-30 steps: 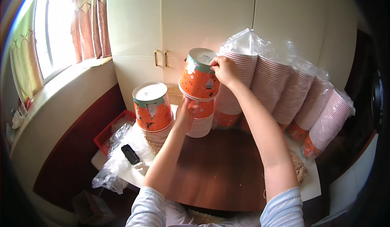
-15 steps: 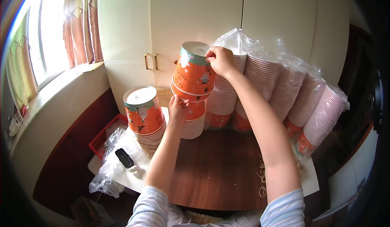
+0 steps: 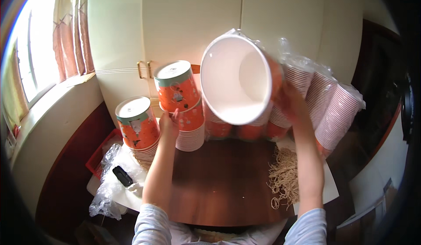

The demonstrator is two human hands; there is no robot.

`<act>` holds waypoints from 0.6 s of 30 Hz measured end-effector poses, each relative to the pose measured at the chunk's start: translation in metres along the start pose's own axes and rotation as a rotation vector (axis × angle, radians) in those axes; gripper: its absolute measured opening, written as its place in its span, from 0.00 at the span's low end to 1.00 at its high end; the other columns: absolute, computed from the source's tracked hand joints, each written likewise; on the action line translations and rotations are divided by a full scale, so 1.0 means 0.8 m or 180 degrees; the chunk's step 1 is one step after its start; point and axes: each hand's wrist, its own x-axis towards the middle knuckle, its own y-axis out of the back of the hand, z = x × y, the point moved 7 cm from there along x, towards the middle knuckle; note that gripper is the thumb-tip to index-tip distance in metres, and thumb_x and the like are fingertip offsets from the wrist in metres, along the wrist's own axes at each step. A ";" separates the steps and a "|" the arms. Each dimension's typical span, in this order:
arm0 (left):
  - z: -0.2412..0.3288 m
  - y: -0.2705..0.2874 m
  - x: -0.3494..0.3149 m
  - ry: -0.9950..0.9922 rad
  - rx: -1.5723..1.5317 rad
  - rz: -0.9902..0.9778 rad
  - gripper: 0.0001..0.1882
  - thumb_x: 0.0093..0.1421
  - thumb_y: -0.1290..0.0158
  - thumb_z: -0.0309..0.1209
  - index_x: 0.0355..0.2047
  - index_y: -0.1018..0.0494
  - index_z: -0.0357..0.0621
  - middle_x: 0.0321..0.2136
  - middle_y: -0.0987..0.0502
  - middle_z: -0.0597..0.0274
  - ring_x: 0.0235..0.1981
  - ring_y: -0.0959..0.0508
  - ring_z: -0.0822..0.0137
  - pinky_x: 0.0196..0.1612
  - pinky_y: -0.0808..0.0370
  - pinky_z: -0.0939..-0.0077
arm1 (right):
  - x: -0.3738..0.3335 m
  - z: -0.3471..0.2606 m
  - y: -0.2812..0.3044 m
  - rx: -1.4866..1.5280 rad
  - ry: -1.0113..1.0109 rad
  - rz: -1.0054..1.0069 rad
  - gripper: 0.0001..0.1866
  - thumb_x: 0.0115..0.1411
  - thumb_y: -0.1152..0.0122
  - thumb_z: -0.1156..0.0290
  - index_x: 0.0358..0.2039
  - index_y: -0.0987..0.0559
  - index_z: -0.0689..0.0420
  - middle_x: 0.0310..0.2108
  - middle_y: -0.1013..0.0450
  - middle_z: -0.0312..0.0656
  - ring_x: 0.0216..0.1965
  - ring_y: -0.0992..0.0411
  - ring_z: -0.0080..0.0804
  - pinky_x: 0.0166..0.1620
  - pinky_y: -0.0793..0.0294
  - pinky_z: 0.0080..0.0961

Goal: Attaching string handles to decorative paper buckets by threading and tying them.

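Note:
In my right hand, blurred by motion, is an orange paper bucket. It is tilted with its wide mouth toward me, showing a smooth white inside. My left hand grips the side of an upside-down stack of similar buckets, near the rim of the top paper bucket. That one has a green band, a white base and small printed figures. Below it, white rims are packed closely together. Left of my left hand stands another upside-down stack of orange buckets.
Several tall bucket stacks in clear plastic lean along the table's back right. A bundle of tan cords lies by my right forearm on the brown tabletop. At left are crumpled plastic, a black tray-like object and a red basket.
My right hand has lifted a bucket off the middle stack, moved it right and tipped its mouth toward me. My left hand stays at the stack. The view has shifted right.

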 end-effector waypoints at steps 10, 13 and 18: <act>-0.033 0.021 0.031 0.0534 -0.0051 -0.0365 0.13 0.62 0.67 0.31 0.37 0.37 0.34 0.30 0.26 0.50 0.25 0.22 0.64 0.28 0.21 0.71 | -0.208 0.159 0.129 0.1881 -0.0700 0.0827 0.19 0.60 0.55 0.73 0.51 0.38 0.67 0.47 0.34 0.52 0.47 0.32 0.39 0.47 0.26 0.38; -0.035 0.027 0.027 0.0194 0.0380 -0.0327 0.11 0.60 0.63 0.28 0.36 0.37 0.31 0.29 0.27 0.50 0.27 0.23 0.61 0.28 0.21 0.75 | -0.272 0.171 0.107 0.0823 -0.1146 0.0891 0.22 0.57 0.47 0.64 0.49 0.34 0.62 0.44 0.31 0.44 0.43 0.30 0.31 0.45 0.27 0.27; -0.039 0.022 -0.007 0.0180 0.0783 -0.0110 0.12 0.59 0.60 0.32 0.34 0.36 0.33 0.26 0.30 0.53 0.32 0.25 0.59 0.34 0.24 0.73 | -0.356 0.263 0.139 0.1436 -0.1847 0.0616 0.11 0.58 0.47 0.68 0.39 0.28 0.60 0.38 0.28 0.38 0.40 0.30 0.25 0.46 0.30 0.23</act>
